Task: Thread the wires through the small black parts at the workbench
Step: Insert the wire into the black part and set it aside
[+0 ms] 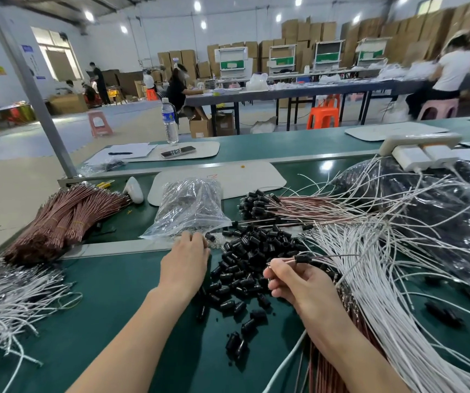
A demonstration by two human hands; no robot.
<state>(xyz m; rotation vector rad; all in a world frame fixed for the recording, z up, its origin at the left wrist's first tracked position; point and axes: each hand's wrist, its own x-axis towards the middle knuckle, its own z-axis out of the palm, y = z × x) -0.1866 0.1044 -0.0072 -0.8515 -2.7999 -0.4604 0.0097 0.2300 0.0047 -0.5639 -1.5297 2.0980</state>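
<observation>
My right hand (293, 282) pinches a wire (338, 256) carrying one part (303, 258); left hand (185, 262) curls at the pile (250, 251), grip unclear; a slack pinch could let the part slide off.

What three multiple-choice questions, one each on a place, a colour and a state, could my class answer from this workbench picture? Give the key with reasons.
1. Where does the bottle stand?
A. Just beyond the phone
B. Inside the plastic bag
C. On an orange stool

2. What colour are the banded wire bundles at left?
A. Blue
B. Reddish-brown
C. Yellow

3. What is the right hand doing?
A. Lying flat, empty
B. Pressing the phone
C. Pinching a wire with a black part on it

Key: 1 A, it stands upright right behind the phone; 2 B, the bundles look coppery red-brown; 3 C, its fingers curl round the wire, with the part just past the fingertips.
</observation>
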